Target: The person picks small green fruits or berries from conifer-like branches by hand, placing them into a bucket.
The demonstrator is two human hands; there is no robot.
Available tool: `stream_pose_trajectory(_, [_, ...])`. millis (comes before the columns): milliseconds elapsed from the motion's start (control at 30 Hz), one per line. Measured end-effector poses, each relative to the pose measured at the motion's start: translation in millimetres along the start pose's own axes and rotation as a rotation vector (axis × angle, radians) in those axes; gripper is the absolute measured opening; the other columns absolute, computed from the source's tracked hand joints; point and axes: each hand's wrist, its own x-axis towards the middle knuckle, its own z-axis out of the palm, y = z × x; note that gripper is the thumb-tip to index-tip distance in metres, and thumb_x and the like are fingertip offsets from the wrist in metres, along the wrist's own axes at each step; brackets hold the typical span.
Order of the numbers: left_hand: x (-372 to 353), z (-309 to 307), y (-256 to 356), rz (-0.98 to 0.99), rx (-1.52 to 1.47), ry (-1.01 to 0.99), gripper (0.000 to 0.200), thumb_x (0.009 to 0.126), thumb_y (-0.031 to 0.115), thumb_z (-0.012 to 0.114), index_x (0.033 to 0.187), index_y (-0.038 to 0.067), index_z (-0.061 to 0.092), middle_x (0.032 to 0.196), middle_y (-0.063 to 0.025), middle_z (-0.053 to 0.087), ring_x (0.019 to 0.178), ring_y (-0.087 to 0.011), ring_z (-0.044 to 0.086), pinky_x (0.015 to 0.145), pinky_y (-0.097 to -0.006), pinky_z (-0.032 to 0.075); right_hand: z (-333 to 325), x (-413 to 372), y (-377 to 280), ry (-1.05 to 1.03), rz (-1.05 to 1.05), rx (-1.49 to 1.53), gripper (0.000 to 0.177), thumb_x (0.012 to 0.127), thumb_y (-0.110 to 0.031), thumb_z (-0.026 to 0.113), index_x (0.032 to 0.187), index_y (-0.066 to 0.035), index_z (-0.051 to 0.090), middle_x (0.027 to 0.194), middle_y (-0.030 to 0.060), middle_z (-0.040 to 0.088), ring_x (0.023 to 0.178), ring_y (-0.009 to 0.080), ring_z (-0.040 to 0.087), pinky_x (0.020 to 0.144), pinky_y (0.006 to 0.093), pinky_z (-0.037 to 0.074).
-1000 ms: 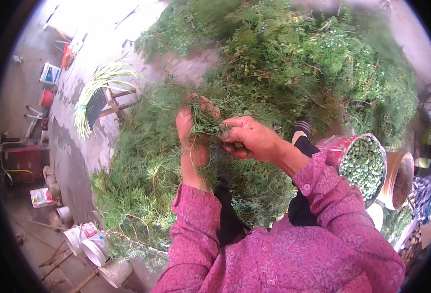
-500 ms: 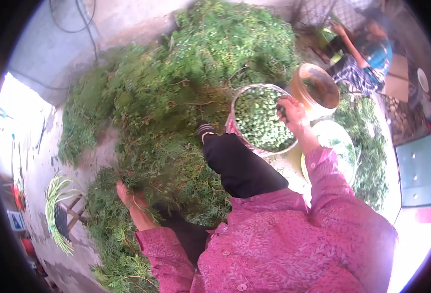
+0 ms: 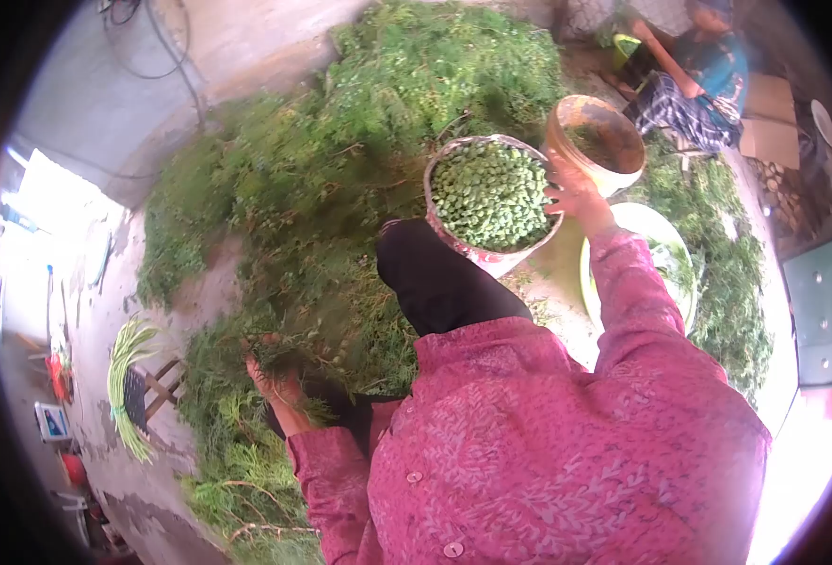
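Sprigs (image 3: pixel 293 356) of feathery green clamped in left hand (image 3: pixel 279 384), fingers curled shut around the stems, at near left edge of a big heap of cut greenery (image 3: pixel 340 160). Pink patterned sleeve (image 3: pixel 326 471) running back from that wrist toward the near side.

Right hand (image 3: pixel 574 193) stretched out at right, fingertips touching right rim of bucket (image 3: pixel 477 252); cannot tell whether gripping the rim or merely resting on it. Bucket red-walled, upright, filled to the brim with small green berries (image 3: pixel 491 193), standing just beyond dark trouser leg (image 3: pixel 439 282) and against the heap.

Just beyond that hand, second bucket (image 3: pixel 604 141), yellowish-brown, upright, close beside the first. Nearer and further right, pale basin (image 3: pixel 637 221) with a few green bits inside, partly covered by the right sleeve. More greenery strewn on the ground beyond it.

At far right, another person (image 3: pixel 703 71) seated low, in blue top and checked cloth, hands not clear.

Well off at left, small wooden stool (image 3: pixel 166 386) on concrete floor (image 3: pixel 86 311), bundle of long green stalks (image 3: pixel 119 367) laid across it, well apart from both hands.
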Motion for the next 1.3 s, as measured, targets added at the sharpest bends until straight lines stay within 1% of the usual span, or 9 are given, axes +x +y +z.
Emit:
stream_pose_trajectory(67, [-24.4,10.3,-0.8,0.06,0.119,0.124,0.025,0.084,0.029,0.053,0.1,0.01,0.056,0.083,-0.0067,0.06,0.078,-0.0236,0.058,0.075,-0.0364,0.048,2.9,17.7,3.6,0.064,-0.019,0.216,0.053,0.08,-0.042,0.061,0.114,-0.004,0.049,0.121,0.0192,0.046,0.111,0.0323,0.045,0.089,0.052,0.039])
stream_pose_trajectory(133, [-54.9,96.0,8.2,0.106,-0.075,0.171,0.023,0.086,0.028,0.05,0.097,0.01,0.055,0.083,-0.0044,0.057,0.08,-0.0205,0.055,0.079,-0.0352,0.046,19.4,5.6,0.1,-0.284,-0.072,0.421,0.025,0.083,-0.027,0.061,0.09,-0.004,0.054,0.079,0.0093,0.058,0.074,0.019,0.056,0.073,0.0341,0.048])
stream_pose_trajectory(233, [-39.2,108.0,22.1,0.395,0.015,-0.005,0.024,0.087,0.028,0.049,0.102,0.01,0.052,0.085,-0.0025,0.052,0.081,-0.017,0.05,0.077,-0.0322,0.044,81.9,-23.8,-0.8,-0.391,-0.086,0.195,0.023,0.083,-0.022,0.061,0.093,-0.002,0.056,0.082,0.0082,0.06,0.072,0.0169,0.059,0.066,0.0317,0.051])
stream_pose_trajectory(300, [-21.7,89.8,29.8,0.058,-0.287,-0.361,0.021,0.09,0.03,0.046,0.1,0.011,0.048,0.078,-0.0009,0.045,0.07,-0.0137,0.045,0.065,-0.0305,0.042,125.7,-37.2,13.0,-0.59,-0.115,0.064,0.026,0.081,-0.022,0.064,0.095,-0.001,0.057,0.085,0.0074,0.062,0.071,0.0154,0.06,0.065,0.0302,0.053])
stream_pose_trajectory(433, [-46.1,164.3,34.8,0.268,-0.151,0.128,0.02,0.092,0.032,0.044,0.093,0.012,0.046,0.068,0.0001,0.041,0.058,-0.012,0.037,0.055,-0.0289,0.034,219.1,-99.4,21.8,-0.988,-0.165,-0.305,0.038,0.081,-0.021,0.062,0.111,0.001,0.053,0.106,0.0107,0.058,0.094,0.0173,0.057,0.083,0.028,0.045])
stream_pose_trajectory(633, [-51.3,160.4,43.7,0.072,-0.45,-0.414,0.027,0.093,0.036,0.038,0.093,0.01,0.047,0.067,-0.0025,0.044,0.055,-0.013,0.035,0.052,-0.0283,0.03,280.2,-139.5,61.6,-1.423,-0.076,-0.277,0.053,0.073,-0.021,0.072,0.118,-0.001,0.051,0.105,0.0051,0.059,0.096,0.0128,0.052,0.085,0.0269,0.041])
stream_pose_trajectory(833, [-58.7,159.8,44.2,0.013,-0.449,-0.469,0.043,0.092,0.044,0.037,0.112,0.008,0.047,0.075,-0.0056,0.047,0.056,-0.0143,0.035,0.054,-0.0307,0.03,280.5,-163.7,69.3,-1.408,-0.005,-0.147,0.036,0.072,-0.013,0.072,0.104,-0.005,0.059,0.091,0.0,0.062,0.084,0.0074,0.053,0.077,0.0246,0.043])
stream_pose_trajectory(1100, [-73.9,174.0,24.5,0.093,0.018,-0.091,0.076,0.084,0.063,0.033,0.131,0.003,0.032,0.128,-0.0156,0.042,0.105,-0.0279,0.05,0.087,-0.0422,0.046,264.6,-145.2,64.0,-1.252,-0.307,-0.102,0.016,0.073,-0.001,0.065,0.089,-0.003,0.062,0.081,-0.0032,0.061,0.076,0.0042,0.053,0.069,0.0215,0.044])
stream_pose_trajectory(1300, [-100.0,181.7,19.9,0.044,0.23,0.033,0.072,0.087,0.06,0.029,0.126,0.0,0.038,0.118,-0.0193,0.05,0.096,-0.0284,0.056,0.077,-0.0405,0.05,259.6,-138.1,56.1,-1.234,-0.596,-0.207,0.02,0.072,0.001,0.064,0.092,-0.003,0.061,0.081,0.0003,0.062,0.077,0.0052,0.054,0.07,0.022,0.044])
